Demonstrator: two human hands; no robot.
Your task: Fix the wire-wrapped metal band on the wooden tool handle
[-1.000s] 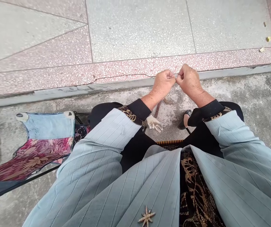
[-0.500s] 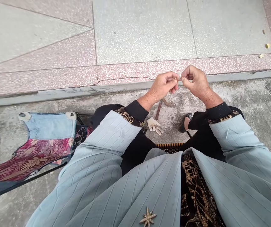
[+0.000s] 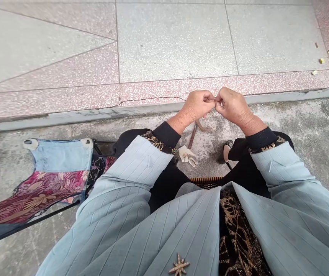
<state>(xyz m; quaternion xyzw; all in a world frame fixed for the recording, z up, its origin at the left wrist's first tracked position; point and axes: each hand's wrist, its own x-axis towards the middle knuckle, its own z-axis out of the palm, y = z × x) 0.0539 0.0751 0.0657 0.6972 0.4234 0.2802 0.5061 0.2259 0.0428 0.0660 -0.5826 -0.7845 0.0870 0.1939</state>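
Held the left hand (image 3: 198,104) and the right hand (image 3: 234,106) tip to tip, with thumb and fingers narrowed to a close pinch on each side. Seemed, from the matched pinches, to grip a tiny item right between the meeting fingertips; probably used both hands for fine control. Held both well forward, presumably for a clear view down, with the black cuffs (image 3: 167,134) well behind the fingers. Had a white glove (image 3: 187,154) on the ground (image 3: 299,122) below and nearer than the left fingers, perhaps kept off for better feel. Had a brown stick (image 3: 193,135) and a curved piece (image 3: 204,127) under the left fingers, untouched; could not tell whether joined as one tool. Had the pink border (image 3: 153,91) just beyond the fingers. Could not tell the tiny item's colour, shape or material, with fingertips hiding nearly all of it.
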